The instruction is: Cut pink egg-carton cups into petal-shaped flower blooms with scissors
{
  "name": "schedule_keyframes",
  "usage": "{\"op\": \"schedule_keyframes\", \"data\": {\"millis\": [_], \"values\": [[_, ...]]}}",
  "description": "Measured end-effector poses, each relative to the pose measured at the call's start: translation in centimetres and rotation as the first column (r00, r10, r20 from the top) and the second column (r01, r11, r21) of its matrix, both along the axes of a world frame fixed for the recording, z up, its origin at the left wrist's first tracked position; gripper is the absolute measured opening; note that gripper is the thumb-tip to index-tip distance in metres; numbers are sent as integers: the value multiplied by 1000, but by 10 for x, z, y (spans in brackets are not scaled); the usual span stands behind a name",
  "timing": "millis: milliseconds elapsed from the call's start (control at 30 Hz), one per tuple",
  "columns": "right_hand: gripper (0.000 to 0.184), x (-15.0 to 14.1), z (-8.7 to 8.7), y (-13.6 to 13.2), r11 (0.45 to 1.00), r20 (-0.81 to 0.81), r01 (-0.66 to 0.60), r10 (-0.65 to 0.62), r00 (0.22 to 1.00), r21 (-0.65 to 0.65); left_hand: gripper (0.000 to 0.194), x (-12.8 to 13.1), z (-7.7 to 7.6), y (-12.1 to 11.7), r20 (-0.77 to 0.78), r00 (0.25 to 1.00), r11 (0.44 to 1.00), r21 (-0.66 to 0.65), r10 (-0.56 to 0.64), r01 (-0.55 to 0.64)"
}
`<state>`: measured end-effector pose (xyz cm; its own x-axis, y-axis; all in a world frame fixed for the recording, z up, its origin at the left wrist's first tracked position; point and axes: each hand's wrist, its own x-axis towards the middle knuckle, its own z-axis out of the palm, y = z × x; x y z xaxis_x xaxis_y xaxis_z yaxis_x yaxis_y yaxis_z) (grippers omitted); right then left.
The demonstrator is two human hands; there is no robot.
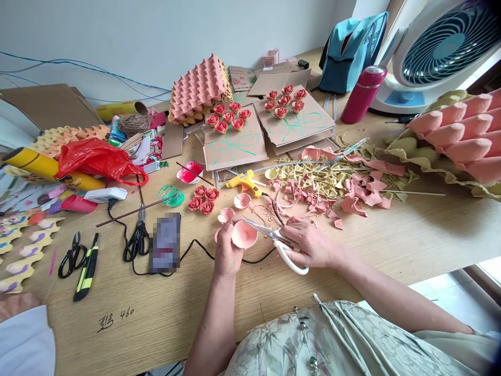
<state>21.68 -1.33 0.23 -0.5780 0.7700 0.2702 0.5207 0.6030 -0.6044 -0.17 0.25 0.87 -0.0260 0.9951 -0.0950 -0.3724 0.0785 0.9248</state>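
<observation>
Between the fingers of my left hand (227,249) is a pink egg-carton cup (245,234), its hollow turned up toward me. My right hand (311,243) grips white-handled scissors (287,253), and their blades reach the cup's upper rim. Just behind the cup lie more cut pink cups (242,201), some partly hidden by my left hand. A yellow glue gun (246,183) rests beyond them. Red paper-pulp roses (203,200) sit in a small group to the left.
Pink and yellow carton scraps (336,183) are heaped at the right. Finished roses stand on cardboard sheets (230,149) at the back. A phone (165,243), black scissors (136,241) and a cutter knife (86,269) lie left. A black cord crosses the table; another person's sleeve (27,339) shows lower left.
</observation>
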Motion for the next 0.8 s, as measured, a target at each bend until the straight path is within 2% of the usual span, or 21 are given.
{"op": "schedule_keyframes", "data": {"millis": [100,233,500,800], "values": [[29,0,-2,1,999,11,42,-42,999,8,49,-1,-1,0,30,997,997,20,-78,77],[29,0,-3,2,992,11,125,-126,992,21,58,1,-2,0,-21,980,963,183,-196,197],[29,1,0,4,990,34,136,-137,990,34,45,2,-7,2,-178,975,933,310,-131,183],[25,2,3,5,990,116,131,-136,984,50,44,-4,-10,3,-208,943,914,261,-261,311]]}}
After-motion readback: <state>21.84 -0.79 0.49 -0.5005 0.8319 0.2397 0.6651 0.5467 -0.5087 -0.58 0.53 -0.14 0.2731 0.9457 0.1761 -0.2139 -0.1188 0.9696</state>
